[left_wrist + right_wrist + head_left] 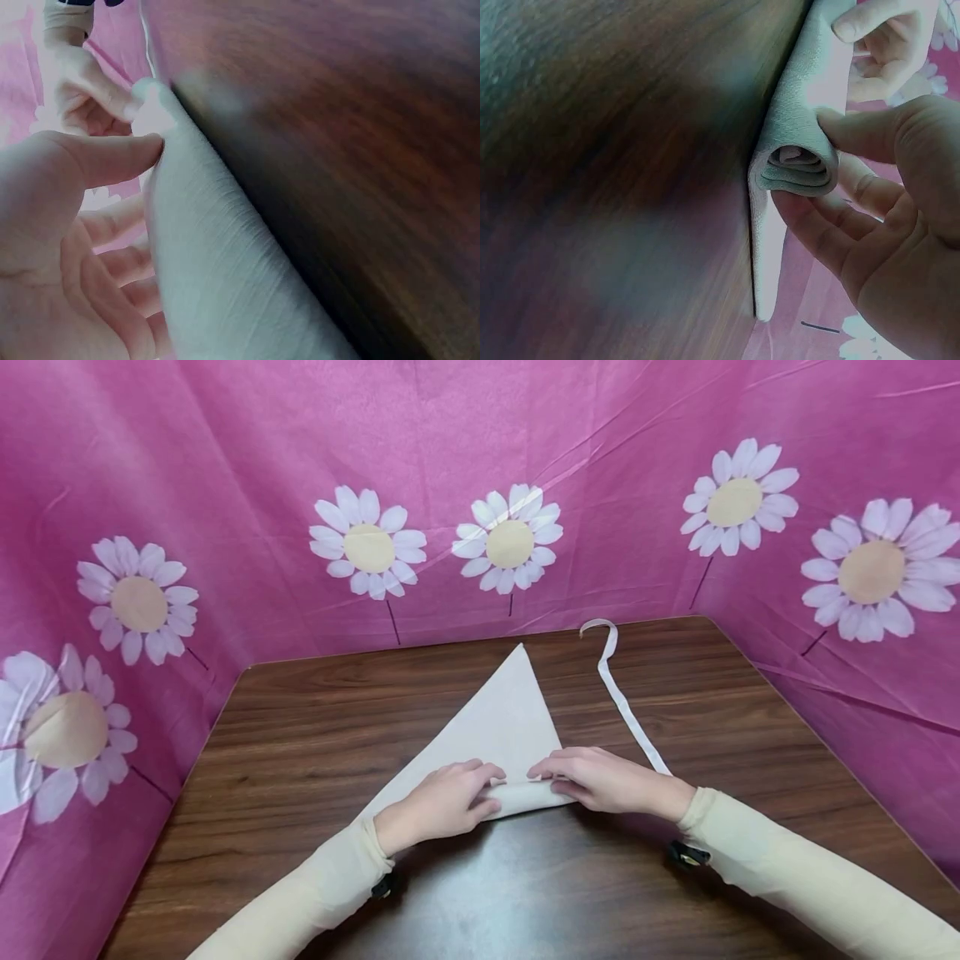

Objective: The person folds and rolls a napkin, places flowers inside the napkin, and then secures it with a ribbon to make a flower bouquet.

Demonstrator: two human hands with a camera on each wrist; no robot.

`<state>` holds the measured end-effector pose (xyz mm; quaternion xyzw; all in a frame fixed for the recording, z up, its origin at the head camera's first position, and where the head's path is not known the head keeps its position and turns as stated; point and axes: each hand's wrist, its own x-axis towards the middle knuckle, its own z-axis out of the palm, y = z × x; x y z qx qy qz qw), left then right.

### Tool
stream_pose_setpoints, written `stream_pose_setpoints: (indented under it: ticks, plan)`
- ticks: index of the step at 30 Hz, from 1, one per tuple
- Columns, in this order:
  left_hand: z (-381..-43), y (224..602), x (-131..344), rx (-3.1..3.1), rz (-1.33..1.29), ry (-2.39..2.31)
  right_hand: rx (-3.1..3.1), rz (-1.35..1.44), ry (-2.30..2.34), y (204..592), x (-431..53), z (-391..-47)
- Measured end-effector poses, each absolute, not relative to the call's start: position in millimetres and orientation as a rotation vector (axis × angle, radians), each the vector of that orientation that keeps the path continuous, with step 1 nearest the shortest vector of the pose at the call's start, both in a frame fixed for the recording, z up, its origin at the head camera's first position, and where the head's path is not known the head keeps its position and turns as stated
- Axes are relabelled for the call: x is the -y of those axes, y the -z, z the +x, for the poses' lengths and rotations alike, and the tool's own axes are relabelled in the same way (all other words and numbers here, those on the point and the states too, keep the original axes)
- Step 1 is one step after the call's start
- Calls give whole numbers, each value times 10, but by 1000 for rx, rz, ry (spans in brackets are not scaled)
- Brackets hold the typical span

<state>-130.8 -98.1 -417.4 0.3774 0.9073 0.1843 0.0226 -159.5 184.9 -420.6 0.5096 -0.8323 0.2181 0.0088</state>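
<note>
Lying nearest: two pale cream sleeves (pixel 810 868), one per arm, with a small dark device (pixel 687 855) under the right cuff and another dark piece under the left. Sheen on the near part of the brown wood-grain table (pixel 315 735).

Next out, the hands, side by side and a little apart on one off-white cloth (pixel 491 727). Left hand (pixel 446 797): partly curled, thumb against the near face of the rolled edge, fingers bent on the far side; grips the roll (pixel 517 797) between them. Right hand (pixel 607 779): similar hold close to the roll's right end, thumb and bent fingers on opposite sides, gap only as wide as the roll. Right wrist view shows that end open, layers coiled inside.

Cloth sits around mid-table. Near edge rolled; beyond it a flat triangle, tip just short of the table's far edge, left slope running down behind the left hand.

Right of the cloth, apart from its tip: narrow white ribbon (pixel 622 702), running from the right wrist to a hooked curl at the far edge. Near end hidden, possibly under that arm.

Farthest: pink backdrop (pixel 247 485), creased, printed with white daisies (pixel 368 548), yellowish centres, dark stems.
</note>
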Motion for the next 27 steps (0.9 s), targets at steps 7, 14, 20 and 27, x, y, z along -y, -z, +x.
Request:
stream_pose_setpoints:
  ticks: [7, 14, 20, 27]
  plan:
    - [-1292, 4189, 980, -2869, 1233, -538, 2684, 1549, -748, 4244, -1833, -1697]
    - [-1311, 4208, 994, -2854, 1270, -514, 2750, 1506, -898, 4290, -1819, -1799]
    - [-1336, 4209, 1007, -2843, 1295, -541, 2765, 1450, -879, 4302, -1805, -1805]
    - [-1378, 4231, 995, -2831, 1286, -550, 2678, 1390, -684, 4264, -1830, -1739]
